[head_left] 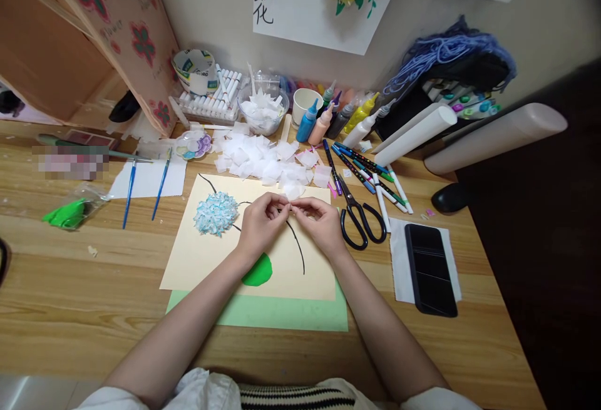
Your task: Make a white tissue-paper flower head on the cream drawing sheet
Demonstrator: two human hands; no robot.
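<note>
My left hand (260, 222) and my right hand (319, 221) meet above a cream sheet of paper (206, 260), fingertips pinched together on a small white tissue piece (287, 208). On the sheet sits a blue-white tissue flower ball (216, 213), drawn black stems and a green paper leaf (258, 271). A green sheet (291, 315) lies under the cream one. A heap of white tissue squares (263, 159) lies just beyond the sheet.
Black scissors (359, 217) and coloured markers (361, 169) lie right of the sheet, a black phone (429, 269) on white paper further right. Paint bottles (338, 119), a bowl of tissue (263, 109), a marker tray (211, 100), two blue brushes (145, 188), white rolls (493, 138).
</note>
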